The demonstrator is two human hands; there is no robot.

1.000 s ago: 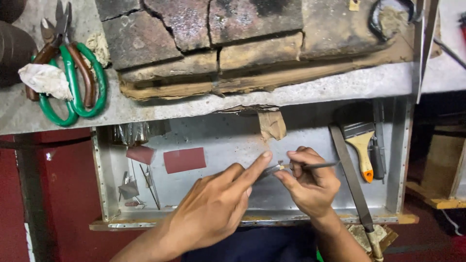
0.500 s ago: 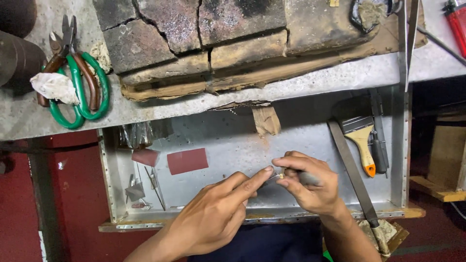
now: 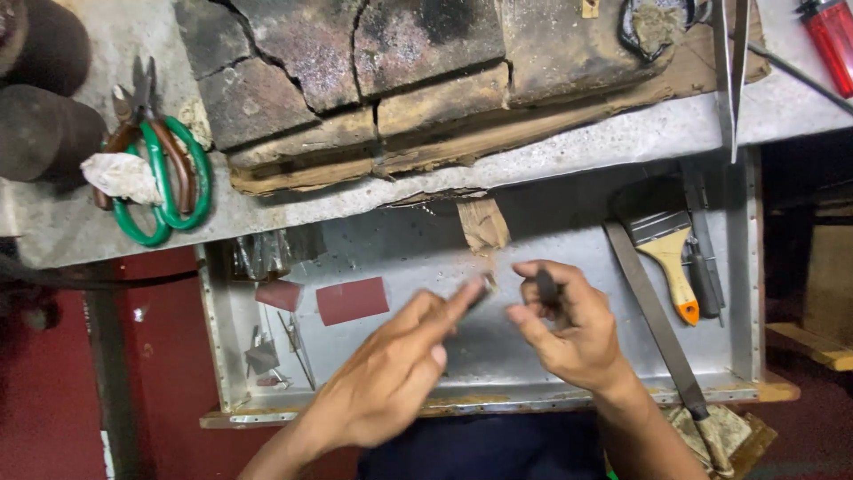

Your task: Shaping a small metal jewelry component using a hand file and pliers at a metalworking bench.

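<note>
Both of my hands hover over an open metal drawer (image 3: 222, 356) under the workbench. My left hand (image 3: 400, 364) is blurred, its index finger and thumb pinching a tiny piece near a small wooden peg (image 3: 484, 224) that sticks out from the bench edge. My right hand (image 3: 569, 329) is closed around a thin dark tool (image 3: 544, 289), likely a small file, whose tip points up. The fingertips of the two hands are a few centimetres apart.
In the drawer lie two red sandpaper pieces (image 3: 352, 300), a long flat file (image 3: 655, 320), a yellow-handled brush (image 3: 666, 249) and small metal bits at the left. On the bench sit cracked soldering bricks (image 3: 355, 62), green-handled shears (image 3: 164, 178), dark cylinders (image 3: 44, 124) and a red lighter (image 3: 831, 40).
The thin tool in my right hand has swung from lying sideways to pointing up. My hands have drawn slightly apart, and the left one is moving fast. The view shifted a little.
</note>
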